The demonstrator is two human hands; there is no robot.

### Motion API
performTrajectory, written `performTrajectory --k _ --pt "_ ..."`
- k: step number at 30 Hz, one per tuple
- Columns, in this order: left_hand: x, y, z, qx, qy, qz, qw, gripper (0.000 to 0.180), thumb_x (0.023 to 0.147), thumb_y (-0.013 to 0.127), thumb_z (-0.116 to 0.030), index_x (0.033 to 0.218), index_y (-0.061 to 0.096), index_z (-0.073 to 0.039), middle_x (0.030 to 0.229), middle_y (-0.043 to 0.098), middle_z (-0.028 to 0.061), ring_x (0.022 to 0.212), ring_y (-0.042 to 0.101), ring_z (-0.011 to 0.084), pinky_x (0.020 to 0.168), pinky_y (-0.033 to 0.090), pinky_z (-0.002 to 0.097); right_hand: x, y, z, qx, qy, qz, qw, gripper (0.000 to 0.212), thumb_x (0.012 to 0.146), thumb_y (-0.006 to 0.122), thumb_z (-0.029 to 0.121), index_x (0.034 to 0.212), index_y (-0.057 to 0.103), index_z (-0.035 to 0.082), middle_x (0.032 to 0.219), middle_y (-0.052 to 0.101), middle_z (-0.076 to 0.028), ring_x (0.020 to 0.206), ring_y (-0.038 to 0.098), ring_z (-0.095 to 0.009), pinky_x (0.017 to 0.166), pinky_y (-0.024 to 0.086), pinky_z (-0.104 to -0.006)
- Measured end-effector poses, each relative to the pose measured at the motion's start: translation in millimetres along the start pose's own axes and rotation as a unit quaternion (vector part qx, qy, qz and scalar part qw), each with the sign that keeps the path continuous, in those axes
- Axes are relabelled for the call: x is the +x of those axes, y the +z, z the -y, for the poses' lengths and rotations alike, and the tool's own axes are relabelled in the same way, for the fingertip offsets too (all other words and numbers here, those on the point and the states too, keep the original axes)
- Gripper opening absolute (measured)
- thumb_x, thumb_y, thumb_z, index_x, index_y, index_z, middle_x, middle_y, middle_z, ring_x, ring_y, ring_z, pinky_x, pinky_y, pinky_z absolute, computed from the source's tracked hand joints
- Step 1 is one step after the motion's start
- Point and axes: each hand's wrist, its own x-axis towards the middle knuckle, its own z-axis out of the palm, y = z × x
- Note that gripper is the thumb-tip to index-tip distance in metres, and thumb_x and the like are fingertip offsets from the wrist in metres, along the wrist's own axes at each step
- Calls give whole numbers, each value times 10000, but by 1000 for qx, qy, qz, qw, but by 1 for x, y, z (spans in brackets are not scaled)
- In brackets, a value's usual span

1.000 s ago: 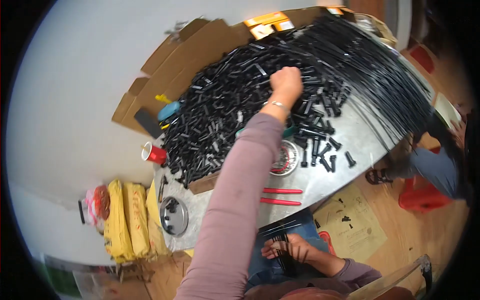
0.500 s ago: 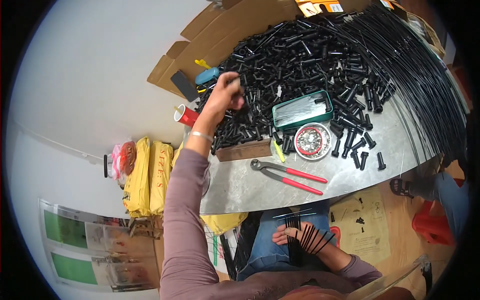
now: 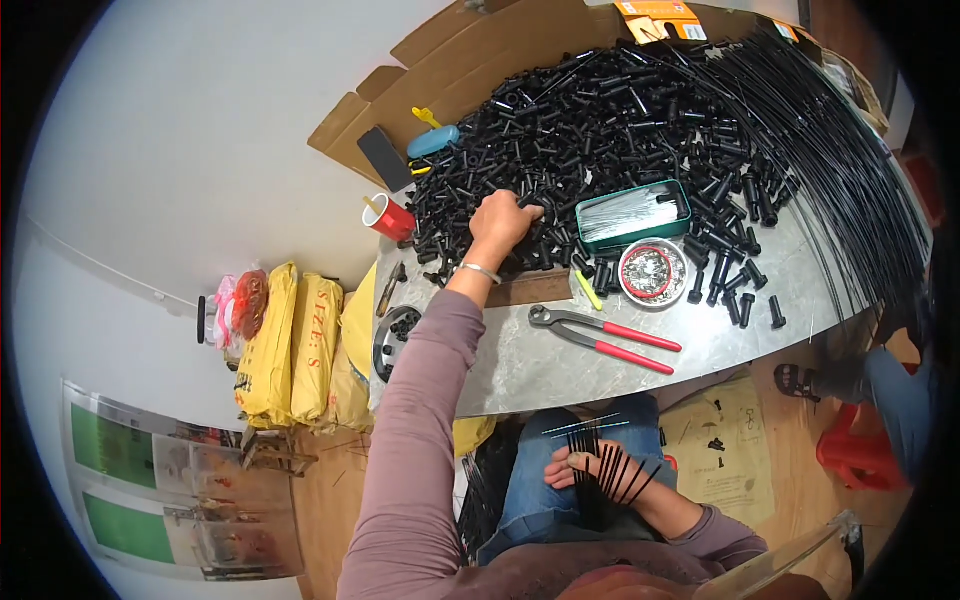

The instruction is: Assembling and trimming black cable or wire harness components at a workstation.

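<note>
My left hand [image 3: 502,222], a bangle at its wrist, is down in the heap of short black tubular parts [image 3: 580,120] on the metal-topped table. Its fingers are curled in, with their tips partly hidden among the parts, so what they pinch does not show. Low over my lap, my right hand [image 3: 590,465] lies palm up, holding a fanned bunch of thin black rods [image 3: 620,472]. A few thin, light wires [image 3: 588,427] lie across the far end of that bunch.
Nearby on the table are red-handled pincers [image 3: 605,340], a green tin of fine wires [image 3: 632,215], a round dish of small metal bits [image 3: 653,275] and a red cup [image 3: 388,218]. Long black rods [image 3: 830,150] cover the right side. A cardboard wall [image 3: 480,50] backs the heap.
My left hand has moved right and nearer, from above the heap down into it. The view has shifted slightly, and a dish at the left now shows. My right hand keeps its hold.
</note>
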Motion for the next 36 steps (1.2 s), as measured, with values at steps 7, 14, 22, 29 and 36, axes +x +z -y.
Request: performTrajectory --k 7,14,22,29,36 --pt "-1 -6 6 -54 39 -30 997 346 740 686 -293 971 672 -35 1001 670 203 959 636 375 825 512 443 0 29 -4 -41 1 -31 999 333 906 624 167 1123 559 -77 1010 646 -244 942 658 -324 835 551 -396" --pt "-87 -55 46 -295 79 52 951 190 825 694 -162 893 620 -1 620 589 30 474 553 93 423 431 250 -2 40 -8 -54 -16 -51 997 324 961 532 191 1138 559 -79 1031 645 -224 945 656 -324 825 552 -415" --pt "-269 -26 109 -632 -45 273 724 175 823 695 -82 949 587 -29 672 532 -3 539 493 89 478 393 213 -16 75 -24 -103 -104 -78 986 384 928 591 246 1185 428 11 1014 616 -228 920 658 -340 791 553 -429" --pt "-373 30 117 -858 -110 144 481 213 874 679 -193 1017 608 -53 827 580 31 745 563 165 651 473 303 -23 110 -47 -140 -115 -65 981 269 957 503 161 1177 456 14 920 638 -189 817 675 -304 743 573 -408" --pt "-371 19 110 -880 -45 172 441 224 889 662 -197 1010 598 -20 790 592 50 702 563 140 615 470 270 -29 124 -60 -179 -139 -80 971 294 959 516 185 1185 506 -2 922 649 -185 805 684 -303 724 576 -402"
